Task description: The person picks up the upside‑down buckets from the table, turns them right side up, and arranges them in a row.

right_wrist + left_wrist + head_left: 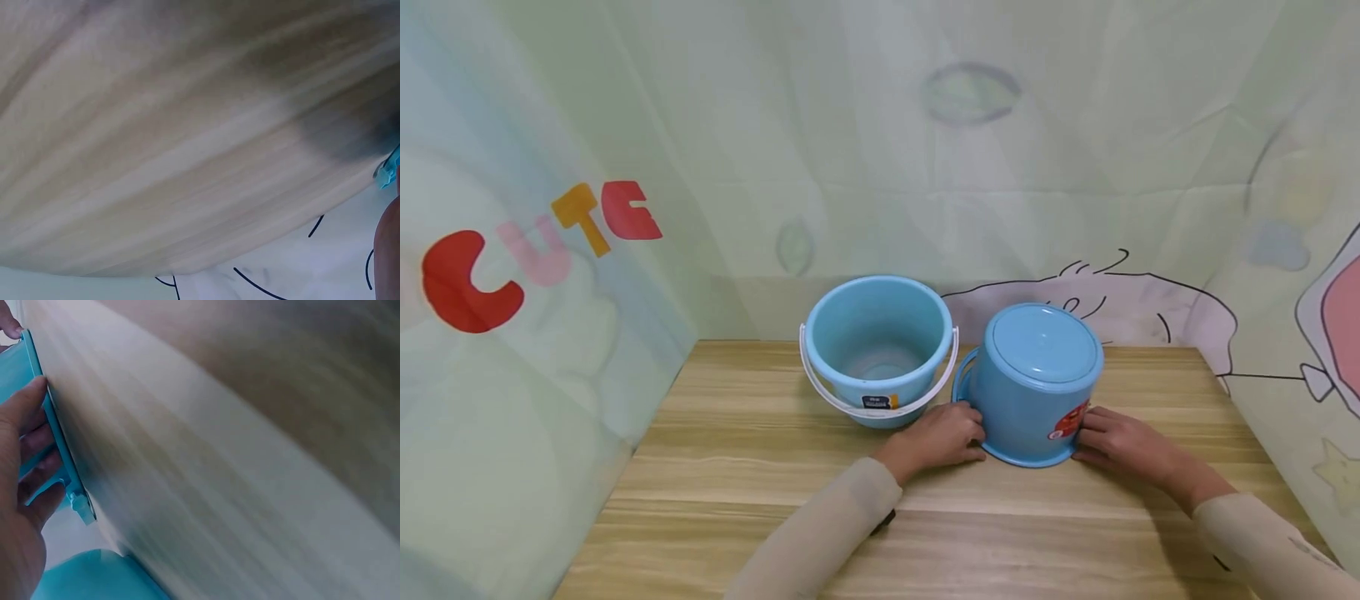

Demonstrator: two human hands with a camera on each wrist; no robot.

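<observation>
A blue bucket (1033,400) with a red label stands upside down on the wooden table (760,517), its rim at the tabletop. My left hand (943,435) holds its left side low down; in the left wrist view the thumb of this left hand (28,456) lies along the rim and the other fingers spread over the wall by the handle mount. My right hand (1123,446) holds the opposite side by the rim, beside the label. Only a small part of the right hand (387,256) shows in the right wrist view.
Left of the upturned bucket stands a second, lighter blue bucket (880,375), upright, its white handle (857,412) hanging across the front. A printed cloth backdrop (850,150) closes off the back and both sides of the table.
</observation>
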